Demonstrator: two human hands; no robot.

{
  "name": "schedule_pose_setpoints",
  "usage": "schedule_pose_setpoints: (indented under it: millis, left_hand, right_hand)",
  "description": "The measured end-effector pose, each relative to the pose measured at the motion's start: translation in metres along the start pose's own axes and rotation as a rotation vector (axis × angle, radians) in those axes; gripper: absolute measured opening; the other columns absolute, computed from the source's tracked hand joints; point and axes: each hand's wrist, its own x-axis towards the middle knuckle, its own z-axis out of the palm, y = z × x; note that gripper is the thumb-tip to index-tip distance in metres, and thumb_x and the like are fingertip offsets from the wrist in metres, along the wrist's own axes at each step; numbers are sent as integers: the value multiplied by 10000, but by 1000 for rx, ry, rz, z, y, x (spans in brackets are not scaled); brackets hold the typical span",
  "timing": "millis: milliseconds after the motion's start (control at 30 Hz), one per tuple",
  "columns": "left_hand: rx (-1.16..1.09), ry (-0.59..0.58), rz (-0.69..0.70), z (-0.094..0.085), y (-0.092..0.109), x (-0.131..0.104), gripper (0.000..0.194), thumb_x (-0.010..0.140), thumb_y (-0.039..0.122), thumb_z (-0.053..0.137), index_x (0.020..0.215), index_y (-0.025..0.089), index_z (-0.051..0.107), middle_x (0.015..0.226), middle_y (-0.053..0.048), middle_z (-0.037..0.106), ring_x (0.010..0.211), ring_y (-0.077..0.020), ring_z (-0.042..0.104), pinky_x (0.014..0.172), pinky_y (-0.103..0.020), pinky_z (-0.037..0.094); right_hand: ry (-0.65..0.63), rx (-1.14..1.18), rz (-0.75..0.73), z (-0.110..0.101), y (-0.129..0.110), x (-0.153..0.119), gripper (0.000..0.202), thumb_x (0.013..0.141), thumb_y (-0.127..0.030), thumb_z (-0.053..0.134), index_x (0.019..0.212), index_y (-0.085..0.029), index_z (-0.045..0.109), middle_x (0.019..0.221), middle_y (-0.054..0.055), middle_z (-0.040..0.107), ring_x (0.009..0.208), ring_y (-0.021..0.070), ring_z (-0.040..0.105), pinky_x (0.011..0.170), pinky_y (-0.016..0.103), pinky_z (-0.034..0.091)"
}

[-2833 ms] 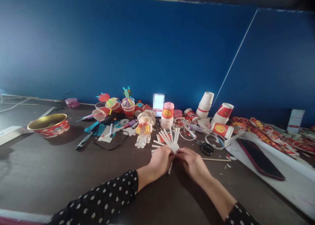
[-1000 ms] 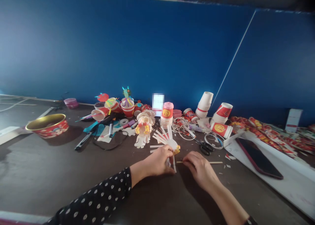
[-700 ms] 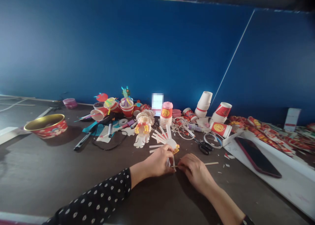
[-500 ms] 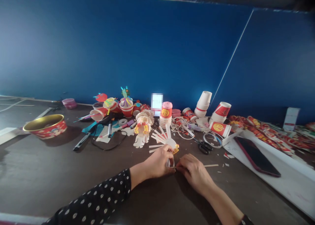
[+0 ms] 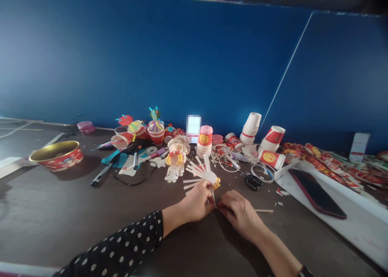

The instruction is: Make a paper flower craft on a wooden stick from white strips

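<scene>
Closing a second-old gap to the left hand [image 5: 196,201], whose fingers pinch fringed paper [image 5: 208,176], the right hand [image 5: 240,213] grasps a stick [image 5: 264,210] jutting toward three o'clock, likely now against a strip [image 5: 214,196].

The fringed cutout [image 5: 208,176] looks matt paper, the stick [image 5: 264,211] smooth wood.
</scene>
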Motion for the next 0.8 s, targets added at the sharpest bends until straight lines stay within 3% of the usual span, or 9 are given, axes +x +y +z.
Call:
schedule_pose_setpoints:
  millis: [300, 633, 800]
  left_hand:
    - [-8, 29, -79, 5, -1, 0, 41, 643, 137, 627, 608, 127, 647, 1098, -127, 516, 1021, -270, 487, 877, -353, 416]
    - [13, 17, -81, 1, 4, 0, 79, 641, 136, 573, 586, 136, 630, 1111, -110, 519, 1013, -272, 501, 874, -348, 432]
    - [-27, -39, -56, -8, 6, -1, 109, 657, 111, 538, 649, 149, 640, 992, -88, 578, 965, -254, 532, 885, -340, 429]
  right_hand:
    - [46, 41, -29, 3, -4, -1, 129, 852, -165, 480, 828, -212, 597, 797, 18, 584, 762, 148, 540, 689, 252, 404]
    - [57, -165, -38, 13, -4, -4, 207, 883, -204, 441, 771, -191, 615, 755, 19, 568, 707, 132, 522, 657, 237, 386]
    - [60, -240, -39, 14, -5, -3, 202, 876, -201, 458, 726, -186, 593, 743, 13, 560, 679, 127, 512, 628, 233, 368]
